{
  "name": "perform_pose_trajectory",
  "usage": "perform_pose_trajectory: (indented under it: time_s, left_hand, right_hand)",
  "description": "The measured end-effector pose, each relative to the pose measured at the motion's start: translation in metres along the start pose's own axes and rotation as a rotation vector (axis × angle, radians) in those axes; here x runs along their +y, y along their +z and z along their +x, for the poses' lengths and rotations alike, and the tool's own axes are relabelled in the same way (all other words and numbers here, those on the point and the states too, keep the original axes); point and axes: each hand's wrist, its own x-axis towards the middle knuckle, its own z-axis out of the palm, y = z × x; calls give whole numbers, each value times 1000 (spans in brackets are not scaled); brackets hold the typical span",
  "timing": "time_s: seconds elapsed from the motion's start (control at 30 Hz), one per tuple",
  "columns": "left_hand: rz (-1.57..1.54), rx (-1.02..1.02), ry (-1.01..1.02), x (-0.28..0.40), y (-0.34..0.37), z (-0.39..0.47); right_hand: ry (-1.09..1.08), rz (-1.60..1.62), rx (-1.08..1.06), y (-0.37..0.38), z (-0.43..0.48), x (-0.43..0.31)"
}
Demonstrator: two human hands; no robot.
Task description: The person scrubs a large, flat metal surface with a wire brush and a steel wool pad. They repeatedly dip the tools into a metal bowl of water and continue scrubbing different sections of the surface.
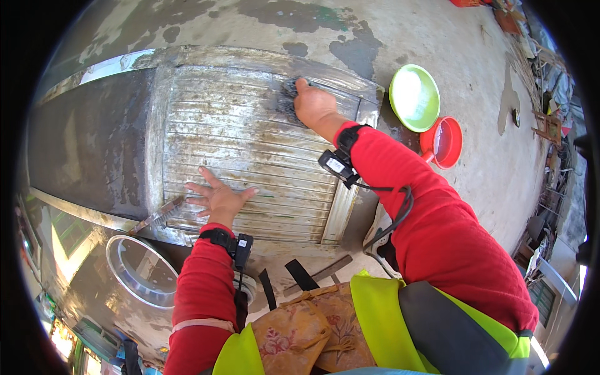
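Observation:
A wet, weathered panel like a door or shutter (220, 126), with grooved slats and a dark flat section at the left, lies before me. My right hand (315, 103) holds a dark scouring pad (287, 101), perhaps of steel wool, against the slats near the far edge. Fingers spread, my left hand (220, 197) rests on the slats near the close edge with nothing in it. Just left of it, a brush (157, 215) with a worn handle lies across the frame; its bristles show only partly.
A green basin (436, 101) and a red dipper (457, 145) stand right of the panel. A clear round basin (166, 295) is at the lower left. A wooden strip (323, 274) lies near my feet. Clutter lines the right edge of the wet concrete floor.

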Motion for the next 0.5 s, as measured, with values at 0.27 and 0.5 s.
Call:
perform_pose_trajectory:
  time_s: [0.27,0.5]
  left_hand:
    - [-36,23,25,-3,-3,-3]
    - [-37,83,109,-15,-17,3]
  right_hand:
    - [-226,65,13,10,22,-41]
    - [191,-32,77,-32,-43,86]
